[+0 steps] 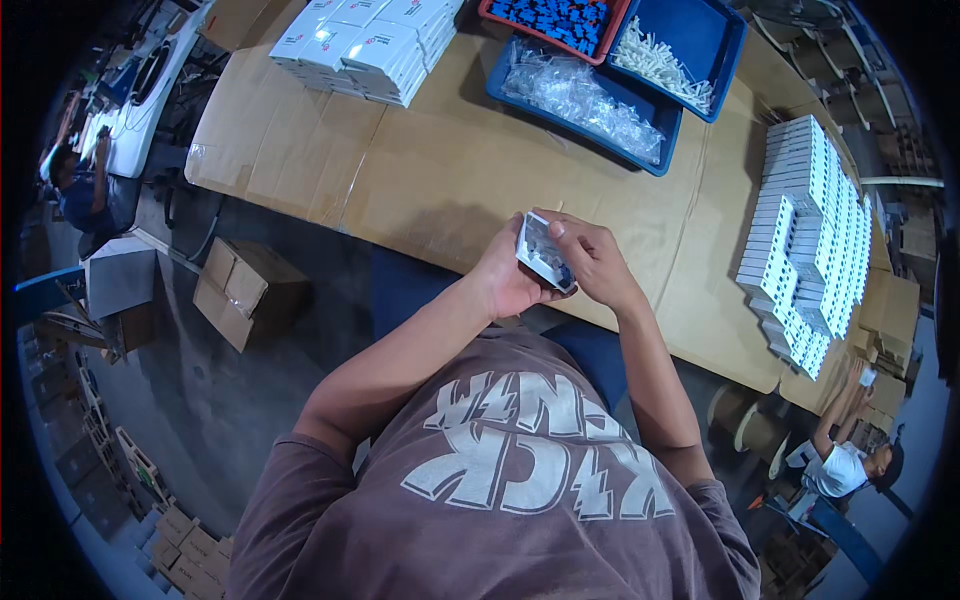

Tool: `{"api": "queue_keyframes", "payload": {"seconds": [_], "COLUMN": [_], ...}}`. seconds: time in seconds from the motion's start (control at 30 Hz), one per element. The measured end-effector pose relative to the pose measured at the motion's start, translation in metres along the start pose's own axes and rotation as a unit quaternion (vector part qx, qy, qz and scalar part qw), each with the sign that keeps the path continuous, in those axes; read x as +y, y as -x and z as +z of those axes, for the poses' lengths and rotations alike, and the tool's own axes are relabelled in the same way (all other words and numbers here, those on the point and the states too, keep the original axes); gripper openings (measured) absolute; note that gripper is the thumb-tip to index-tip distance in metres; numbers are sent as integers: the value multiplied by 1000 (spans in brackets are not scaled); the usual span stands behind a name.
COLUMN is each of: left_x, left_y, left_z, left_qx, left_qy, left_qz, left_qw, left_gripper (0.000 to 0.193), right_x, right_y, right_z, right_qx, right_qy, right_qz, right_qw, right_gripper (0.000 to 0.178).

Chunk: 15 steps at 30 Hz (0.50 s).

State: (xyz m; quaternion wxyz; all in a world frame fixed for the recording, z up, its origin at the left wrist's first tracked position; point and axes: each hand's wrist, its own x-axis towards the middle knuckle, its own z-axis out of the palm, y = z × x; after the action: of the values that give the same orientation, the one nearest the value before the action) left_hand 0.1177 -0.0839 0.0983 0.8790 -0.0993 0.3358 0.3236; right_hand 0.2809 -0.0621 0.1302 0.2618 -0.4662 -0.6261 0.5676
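Note:
Close in front of my body, at the table's near edge, I hold a small white open box (535, 258). Something clear and greyish lies in it, with a darker bit at its lower end; I cannot make out what these are. My left hand (497, 275) cradles the box from the left and below, fingers closed around it. My right hand (598, 262) grips it from the right, its thumb pressed over the open face and its fingers curled behind the upper edge. The palms hide part of the box.
Cardboard covers the table (400, 190). Stacked white boxes (370, 45) stand far left, and rows of white slotted pieces (805, 240) at right. Ahead are a blue tray of clear bags (590, 100), a blue tray of white parts (665, 65) and a red tray (550, 25). Two people work nearby.

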Motion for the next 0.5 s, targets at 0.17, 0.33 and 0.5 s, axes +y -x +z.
{"api": "queue_keyframes", "payload": {"seconds": [0.17, 0.33, 0.5], "left_x": [-1, -2, -3], "left_y": [-2, 3, 0], "left_z": [-4, 1, -6], "left_qx": [6, 16, 6], "left_qy": [-1, -1, -6], "left_qz": [-14, -16, -18], "left_qw": [1000, 1000, 1000], "left_gripper": [64, 63, 62], "right_x": [3, -2, -4], "right_y": [1, 4, 4], "right_z": [-1, 2, 2], "right_qx": [-1, -5, -9], "right_qy": [1, 18, 30], "right_qz": [32, 35, 33], "right_qw": [999, 999, 999], "right_gripper": [37, 38, 39]}}
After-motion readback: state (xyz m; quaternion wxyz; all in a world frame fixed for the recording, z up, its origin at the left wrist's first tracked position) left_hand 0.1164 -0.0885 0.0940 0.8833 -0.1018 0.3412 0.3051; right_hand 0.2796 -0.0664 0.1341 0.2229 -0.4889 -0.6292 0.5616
